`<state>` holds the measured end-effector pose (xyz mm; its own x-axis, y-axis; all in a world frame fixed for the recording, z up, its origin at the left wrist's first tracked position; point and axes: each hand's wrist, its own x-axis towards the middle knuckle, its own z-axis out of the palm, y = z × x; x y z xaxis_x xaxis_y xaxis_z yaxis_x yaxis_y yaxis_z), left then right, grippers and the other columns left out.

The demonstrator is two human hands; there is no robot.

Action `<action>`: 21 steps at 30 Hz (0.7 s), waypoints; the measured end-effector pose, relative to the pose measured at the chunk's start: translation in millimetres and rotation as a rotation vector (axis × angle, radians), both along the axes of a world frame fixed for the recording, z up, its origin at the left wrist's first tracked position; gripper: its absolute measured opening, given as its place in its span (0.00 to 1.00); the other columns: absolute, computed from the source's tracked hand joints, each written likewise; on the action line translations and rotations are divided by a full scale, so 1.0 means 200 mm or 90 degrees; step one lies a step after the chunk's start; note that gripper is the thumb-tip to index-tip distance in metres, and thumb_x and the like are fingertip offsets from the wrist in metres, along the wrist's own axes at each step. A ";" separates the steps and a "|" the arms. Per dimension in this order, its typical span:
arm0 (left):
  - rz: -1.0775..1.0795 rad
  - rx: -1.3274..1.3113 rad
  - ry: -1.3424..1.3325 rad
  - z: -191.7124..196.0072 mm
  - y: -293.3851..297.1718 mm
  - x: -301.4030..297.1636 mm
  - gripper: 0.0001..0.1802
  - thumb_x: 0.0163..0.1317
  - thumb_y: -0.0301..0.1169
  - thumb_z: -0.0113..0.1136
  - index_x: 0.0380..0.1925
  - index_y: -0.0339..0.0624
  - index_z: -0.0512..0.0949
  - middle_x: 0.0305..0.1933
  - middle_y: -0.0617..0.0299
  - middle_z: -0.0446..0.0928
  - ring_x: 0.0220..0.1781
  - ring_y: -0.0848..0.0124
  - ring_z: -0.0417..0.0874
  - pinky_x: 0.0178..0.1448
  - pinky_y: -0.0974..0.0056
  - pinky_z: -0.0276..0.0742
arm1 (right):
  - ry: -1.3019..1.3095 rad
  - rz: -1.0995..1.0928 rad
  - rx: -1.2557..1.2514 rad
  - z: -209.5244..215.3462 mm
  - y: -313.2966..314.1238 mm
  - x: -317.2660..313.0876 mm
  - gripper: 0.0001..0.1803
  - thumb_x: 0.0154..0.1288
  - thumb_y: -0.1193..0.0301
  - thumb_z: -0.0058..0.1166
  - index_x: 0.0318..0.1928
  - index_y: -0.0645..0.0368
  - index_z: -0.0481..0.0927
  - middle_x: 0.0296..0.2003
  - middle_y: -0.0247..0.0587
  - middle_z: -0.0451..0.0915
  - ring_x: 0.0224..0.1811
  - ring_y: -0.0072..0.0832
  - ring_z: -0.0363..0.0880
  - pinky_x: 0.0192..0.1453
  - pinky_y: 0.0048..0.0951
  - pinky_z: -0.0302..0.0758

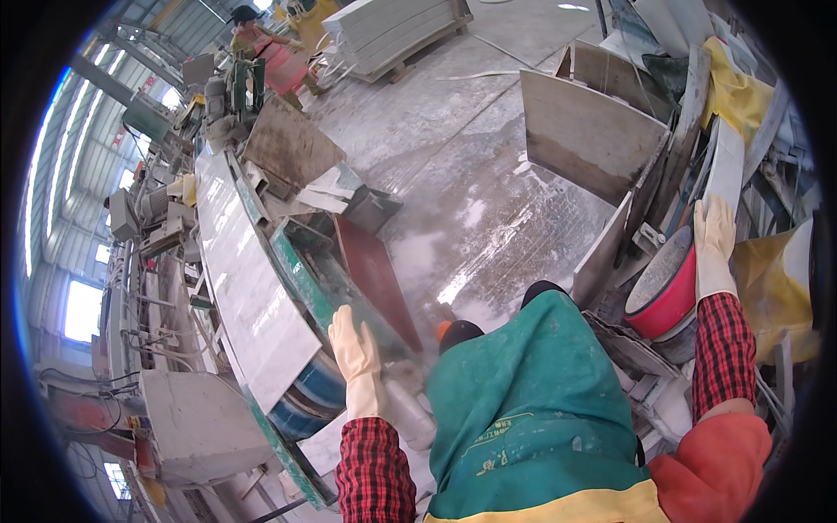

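Note:
My left hand (356,362), in a cream rubber glove, is held out with its fingers stretched and nothing in them. It is beside the green frame (301,275) of a long machine bed. On that bed lies a long polished white stone slab (248,261), its near end above a blue roller (309,401). My right hand (716,244), gloved alike, reaches forward at the right with straight fingers. Its fingertips lie at the near end of a pale narrow strip (726,166); whether they touch it I cannot tell. Close beside it stands a red round drum (670,296) with a grey top.
Brown boards (593,135) stand at the right, and a dark red board (375,279) leans by the machine. Wet concrete floor (479,209) stretches ahead. Farther off are a stack of pale slabs (392,35) and another person (275,52). Yellow sheeting (737,87) hangs at right.

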<state>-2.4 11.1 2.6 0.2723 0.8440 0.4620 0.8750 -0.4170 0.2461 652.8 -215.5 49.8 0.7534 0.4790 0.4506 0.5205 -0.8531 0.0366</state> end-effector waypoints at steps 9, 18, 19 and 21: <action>0.023 -0.057 -0.032 0.01 -0.01 0.01 0.24 0.63 0.25 0.56 0.60 0.32 0.70 0.62 0.40 0.72 0.67 0.45 0.69 0.73 0.49 0.58 | -0.033 0.003 -0.014 -0.08 -0.04 0.03 0.26 0.70 0.51 0.45 0.62 0.50 0.72 0.55 0.39 0.76 0.62 0.38 0.71 0.61 0.43 0.69; 0.027 -0.048 -0.051 0.01 -0.02 0.00 0.25 0.63 0.26 0.57 0.60 0.32 0.70 0.62 0.41 0.73 0.68 0.45 0.69 0.74 0.48 0.58 | -0.048 0.029 0.001 -0.11 -0.04 0.01 0.26 0.70 0.52 0.45 0.62 0.53 0.73 0.56 0.41 0.75 0.62 0.39 0.71 0.63 0.42 0.68; 0.027 -0.046 -0.050 0.01 -0.01 0.00 0.25 0.63 0.26 0.57 0.60 0.32 0.70 0.62 0.41 0.73 0.68 0.45 0.69 0.74 0.48 0.58 | -0.036 0.019 -0.006 -0.09 -0.04 -0.01 0.26 0.70 0.52 0.45 0.62 0.53 0.73 0.56 0.41 0.75 0.62 0.39 0.71 0.63 0.42 0.68; 0.024 -0.047 -0.054 0.00 -0.01 -0.01 0.25 0.63 0.26 0.57 0.61 0.32 0.70 0.63 0.41 0.73 0.68 0.45 0.69 0.74 0.48 0.57 | -0.010 0.000 -0.021 -0.06 -0.03 -0.06 0.27 0.71 0.52 0.44 0.62 0.54 0.73 0.57 0.42 0.75 0.63 0.40 0.70 0.64 0.42 0.68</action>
<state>-4.0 9.4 2.9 0.2022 0.8858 0.4176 0.8646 -0.3618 0.3487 641.0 -221.9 37.4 0.7458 0.4940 0.4469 0.5199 -0.8511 0.0730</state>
